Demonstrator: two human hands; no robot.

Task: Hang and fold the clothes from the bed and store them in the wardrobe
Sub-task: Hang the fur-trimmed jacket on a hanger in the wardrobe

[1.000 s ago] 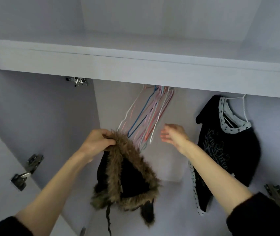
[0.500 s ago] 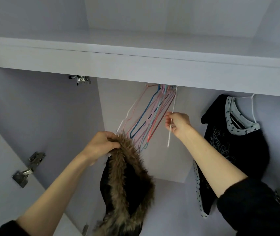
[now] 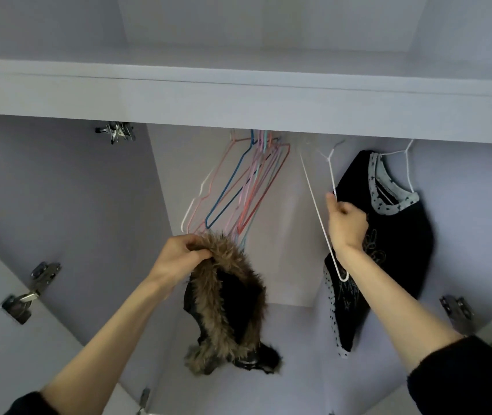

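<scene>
The person is standing at the open white wardrobe, both arms reaching up under its top shelf. The left hand is gripping a black garment with a thick brown fur-trimmed hood, fingers curled tight into the top of the fur; the rest of the garment is hanging straight down below that grip, its black lining facing outward and the fur trim trailing to the lower edge. The right hand is pinching a thin white wire hanger near its upper arm, thumb and fingers closed around the wire, and the hanger's long loop is dangling below the wrist, tilted on a slant. Its hook end is sitting up near the underside of the shelf, though whether it is on the rail is hard to make out from here, as that part is blurred. The hanger is well apart from the fur-trimmed garment, the two held at opposite sides. Between the hands, a bunch of coloured wire hangers in pink, blue and red is hanging slanted, its lower ends just above the fur. Just behind the right hand, a black top with a grey star-patterned collar is hanging on its own white hanger
</scene>
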